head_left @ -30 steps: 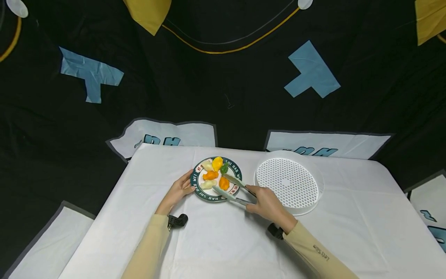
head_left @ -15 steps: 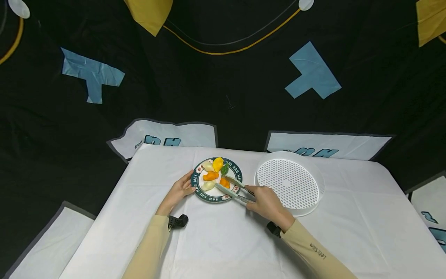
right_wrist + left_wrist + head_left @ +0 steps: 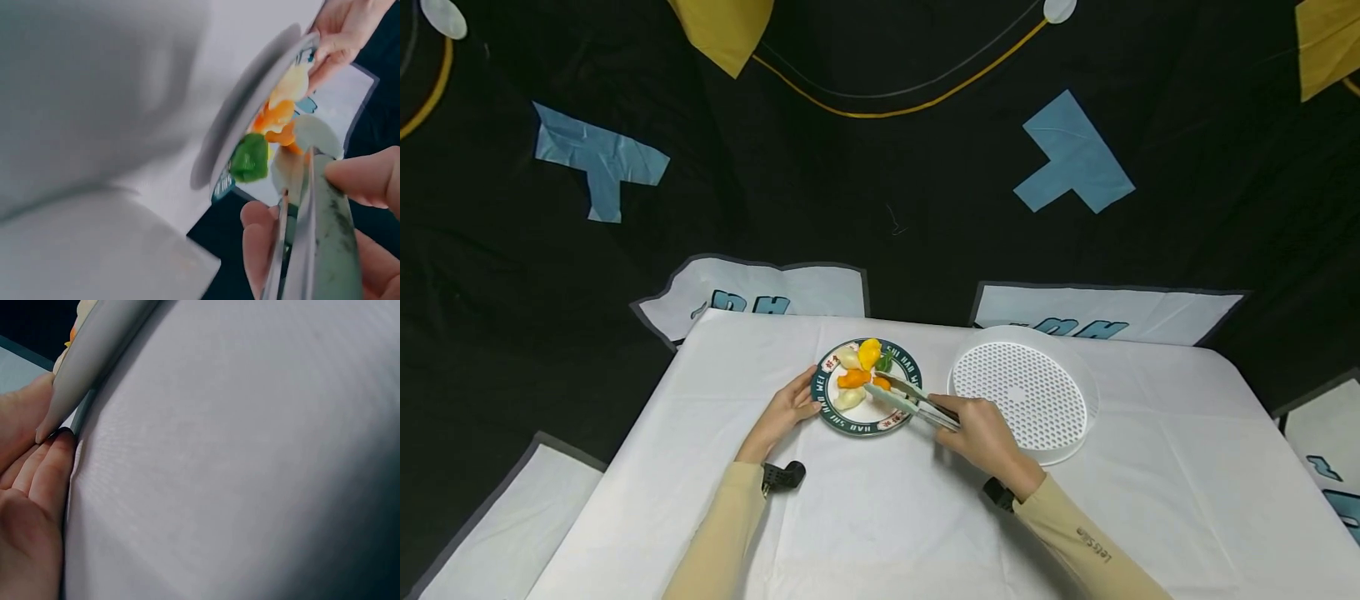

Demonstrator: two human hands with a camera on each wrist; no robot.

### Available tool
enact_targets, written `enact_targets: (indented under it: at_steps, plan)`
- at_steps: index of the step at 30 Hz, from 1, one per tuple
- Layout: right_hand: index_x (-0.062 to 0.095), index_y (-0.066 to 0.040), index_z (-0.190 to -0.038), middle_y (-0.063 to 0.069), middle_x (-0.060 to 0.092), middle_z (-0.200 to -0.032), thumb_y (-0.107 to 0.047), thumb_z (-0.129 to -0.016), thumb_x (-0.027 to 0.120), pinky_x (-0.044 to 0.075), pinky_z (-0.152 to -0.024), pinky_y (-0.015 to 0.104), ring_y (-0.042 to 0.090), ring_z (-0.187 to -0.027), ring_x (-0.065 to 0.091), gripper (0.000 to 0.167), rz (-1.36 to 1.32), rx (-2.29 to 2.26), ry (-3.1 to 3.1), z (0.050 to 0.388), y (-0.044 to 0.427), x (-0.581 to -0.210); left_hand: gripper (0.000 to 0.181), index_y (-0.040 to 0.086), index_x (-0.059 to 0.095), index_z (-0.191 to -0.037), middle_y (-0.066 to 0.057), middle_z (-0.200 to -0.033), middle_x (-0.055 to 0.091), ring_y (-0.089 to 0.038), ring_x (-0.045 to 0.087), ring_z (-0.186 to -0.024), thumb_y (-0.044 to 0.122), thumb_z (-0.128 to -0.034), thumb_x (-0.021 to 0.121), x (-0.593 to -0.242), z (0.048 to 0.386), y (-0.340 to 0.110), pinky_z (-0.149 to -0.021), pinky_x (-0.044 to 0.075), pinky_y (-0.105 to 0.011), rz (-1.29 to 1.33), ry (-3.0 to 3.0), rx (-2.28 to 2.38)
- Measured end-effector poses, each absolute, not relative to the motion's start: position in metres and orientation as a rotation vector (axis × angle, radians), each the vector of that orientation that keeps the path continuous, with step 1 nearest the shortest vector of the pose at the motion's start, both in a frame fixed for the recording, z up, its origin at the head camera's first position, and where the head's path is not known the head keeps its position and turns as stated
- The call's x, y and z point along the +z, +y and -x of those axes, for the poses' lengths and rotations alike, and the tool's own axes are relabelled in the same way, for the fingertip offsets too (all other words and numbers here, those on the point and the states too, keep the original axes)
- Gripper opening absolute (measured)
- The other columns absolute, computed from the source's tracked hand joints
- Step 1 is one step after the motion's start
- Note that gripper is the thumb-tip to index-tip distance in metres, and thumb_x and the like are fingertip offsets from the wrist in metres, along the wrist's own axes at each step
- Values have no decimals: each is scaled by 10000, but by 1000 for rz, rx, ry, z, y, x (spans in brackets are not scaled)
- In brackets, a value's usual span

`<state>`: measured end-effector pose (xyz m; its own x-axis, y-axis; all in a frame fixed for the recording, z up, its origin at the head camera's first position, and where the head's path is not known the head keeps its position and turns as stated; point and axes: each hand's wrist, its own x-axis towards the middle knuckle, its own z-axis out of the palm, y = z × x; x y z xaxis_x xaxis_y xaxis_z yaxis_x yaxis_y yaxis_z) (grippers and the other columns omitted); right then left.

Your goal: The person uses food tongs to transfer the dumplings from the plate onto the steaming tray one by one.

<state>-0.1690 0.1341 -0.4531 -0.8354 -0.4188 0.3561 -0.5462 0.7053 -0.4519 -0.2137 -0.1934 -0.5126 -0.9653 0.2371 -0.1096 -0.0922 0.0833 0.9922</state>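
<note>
At the left, a blue tape T (image 3: 601,157) is stuck to the black backdrop (image 3: 880,200). Below it, the left beige sleeve (image 3: 718,521) reaches over the worktop (image 3: 850,533), which is covered in white cloth, and carries a black wrist camera (image 3: 784,475). The left hand (image 3: 785,415) pinches the near-left rim of a round plate (image 3: 854,427), thumb above the edge and fingers beneath.

The plate, white with a dark green lettered border, bears dumpling-shaped pieces: a pale lower piece (image 3: 850,399) and a pale upper piece (image 3: 847,358) at its left, an orange left piece (image 3: 853,379) between those two, a yellow piece (image 3: 870,353) toward the far edge, and a green piece (image 3: 886,361) beside the yellow one. An orange right piece (image 3: 882,383) lies between the tips of green-ended tongs (image 3: 891,397); whether they grip it firmly cannot be told.

The right hand (image 3: 981,432) is wrapped round the tongs' handles, thumb on one arm and fingers on the other. Beyond it, near the plate but apart, stands a round white tray with a perforated base (image 3: 1018,383). Farthest right, the right sleeve (image 3: 1086,537) comes in from the near edge.
</note>
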Motion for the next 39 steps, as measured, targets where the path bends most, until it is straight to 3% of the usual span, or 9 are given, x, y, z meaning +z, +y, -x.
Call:
enact_targets:
  at_steps: [4, 11, 19, 30, 39]
  plan:
    - [689, -20, -1154, 60, 684, -821, -27, -681, 701, 336, -370, 173, 32, -491, 381, 473, -810, 848, -2671, 174, 140, -448, 712, -22, 151, -1509, -221, -1552, 151, -318, 236, -1398, -77, -911, 532, -513, 214, -194, -1090, 305, -254, -153, 2127, 1965]
    - [688, -21, -1157, 94, 714, -961, -22, -680, 689, 467, -494, 180, 67, -622, 508, 477, -900, 894, -2645, 181, 152, -439, 712, -22, 165, -1508, -232, -1543, 175, -322, 253, -1392, -85, -903, 536, -513, 215, -194, -1083, 320, -257, -148, 2128, 1969]
    - [692, -21, -1151, 96, 715, -984, 27, -693, 670, 528, -543, 210, 66, -645, 544, 460, -928, 897, -2634, 186, 171, -434, 716, -5, 163, -1514, -229, -1545, 167, -319, 246, -1395, -74, -908, 538, -513, 215, -195, -1083, 315, -256, -131, 2129, 1959]
    - [669, -3, -1181, 153, 698, -1016, 26, -705, 679, 499, -520, 234, 114, -647, 536, 477, -753, 882, -2733, 185, 214, -431, 719, -11, 167, -1512, -226, -1547, 167, -319, 245, -1395, -77, -902, 542, -513, 215, -195, -1070, 337, -235, -136, 2130, 1958]
    - [663, 8, -1182, 196, 680, -1063, 29, -725, 689, 558, -623, 350, 196, -774, 618, 459, -621, 821, -2752, 188, 254, -435, 716, 0, 165, -1515, -211, -1554, 158, -308, 238, -1401, -83, -908, 536, -513, 215, -194, -1078, 325, -240, -116, 2113, 1963]
